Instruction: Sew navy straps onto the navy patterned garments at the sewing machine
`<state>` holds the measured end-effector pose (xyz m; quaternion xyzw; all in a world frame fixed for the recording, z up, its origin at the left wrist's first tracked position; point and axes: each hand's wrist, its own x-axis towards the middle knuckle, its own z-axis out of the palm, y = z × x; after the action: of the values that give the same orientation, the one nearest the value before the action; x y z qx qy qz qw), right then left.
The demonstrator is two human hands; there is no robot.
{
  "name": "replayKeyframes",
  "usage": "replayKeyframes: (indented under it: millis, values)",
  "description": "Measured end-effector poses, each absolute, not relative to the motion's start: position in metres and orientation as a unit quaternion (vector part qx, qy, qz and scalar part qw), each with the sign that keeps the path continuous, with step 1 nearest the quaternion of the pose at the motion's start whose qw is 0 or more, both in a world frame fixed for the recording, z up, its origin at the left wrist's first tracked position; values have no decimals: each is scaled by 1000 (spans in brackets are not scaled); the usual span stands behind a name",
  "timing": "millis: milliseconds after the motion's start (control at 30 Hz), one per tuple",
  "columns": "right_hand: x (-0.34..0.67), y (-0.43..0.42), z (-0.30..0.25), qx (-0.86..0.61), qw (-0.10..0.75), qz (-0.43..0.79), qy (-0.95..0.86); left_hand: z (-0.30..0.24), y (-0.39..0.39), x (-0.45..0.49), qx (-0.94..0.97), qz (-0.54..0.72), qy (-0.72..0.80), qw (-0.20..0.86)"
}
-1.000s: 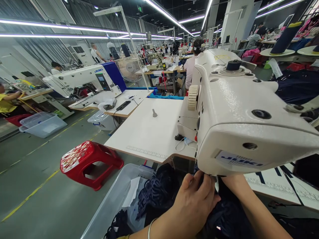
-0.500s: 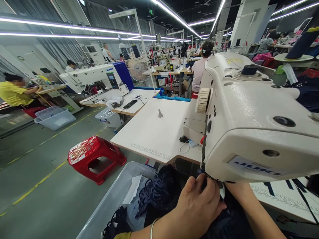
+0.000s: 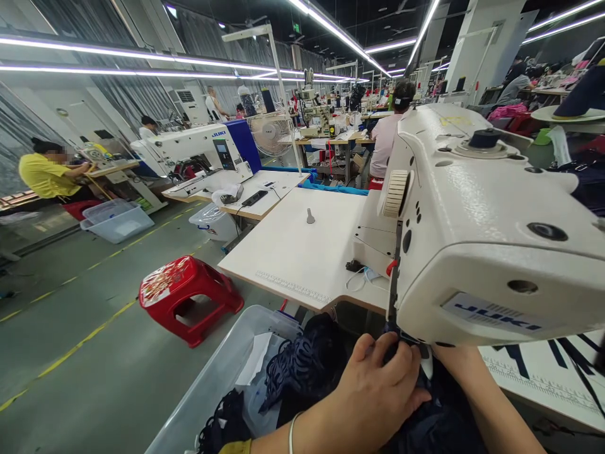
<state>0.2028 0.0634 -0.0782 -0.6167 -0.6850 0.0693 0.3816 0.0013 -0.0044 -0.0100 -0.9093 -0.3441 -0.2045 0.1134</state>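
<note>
My left hand is closed on dark navy fabric, its curled fingers close under the head of a white JUKI sewing machine. A bangle circles that wrist. On the other side of the fabric, my right hand reaches beneath the machine head, which hides its fingers. Between the hands a pale, pointed machine part shows. The needle area is hidden. Fabric hangs down toward my lap, and its lower end is out of sight.
A clear plastic bin holds bundled navy straps at my left. Beyond it stands a red stool. On the white worktable lies a small grey piece. Dark strips lie at right. Co-workers sit farther off.
The view has turned slightly left, so the surroundings sit a little farther right. Both hands keep nearly the same place at the machine; the left still grips the fabric.
</note>
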Motion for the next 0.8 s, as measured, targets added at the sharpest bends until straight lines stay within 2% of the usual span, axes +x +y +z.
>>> replayKeyframes:
  millis: [333, 800]
  values:
    - [209, 61, -64, -593, 381, 85, -704, -9, -8, 1, -917, -184, -333, 121]
    - [197, 57, -66, -629, 407, 21, -662, -15, -3, 12, -893, -236, -354, 148]
